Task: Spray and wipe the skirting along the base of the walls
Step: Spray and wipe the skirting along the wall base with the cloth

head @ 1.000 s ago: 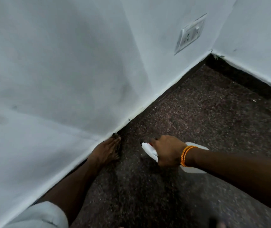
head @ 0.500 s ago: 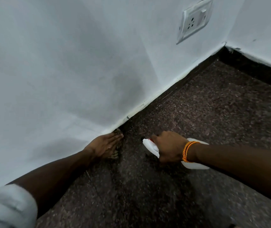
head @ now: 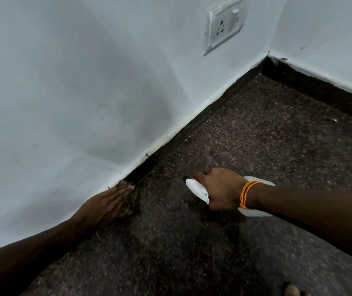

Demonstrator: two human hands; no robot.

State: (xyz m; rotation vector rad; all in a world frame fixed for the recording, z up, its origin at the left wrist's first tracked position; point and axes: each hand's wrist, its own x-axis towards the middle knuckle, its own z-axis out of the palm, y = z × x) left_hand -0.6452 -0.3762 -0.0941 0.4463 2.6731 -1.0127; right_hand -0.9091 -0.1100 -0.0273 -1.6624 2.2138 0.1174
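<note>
While our left hand (head: 109, 202) lies flat, fingers straight, pressing a dark cloth (head: 131, 207) against the skirting (head: 143, 170) at the lower left of the frame, our right hand (head: 222, 189) at lower centre is curled round the white spray bottle (head: 196, 189), its nozzle aimed towards that dark strip. We judge this to be the wiping step. Next we should slide the cloth along the strip towards the corner at upper right, spraying ahead of it.
</note>
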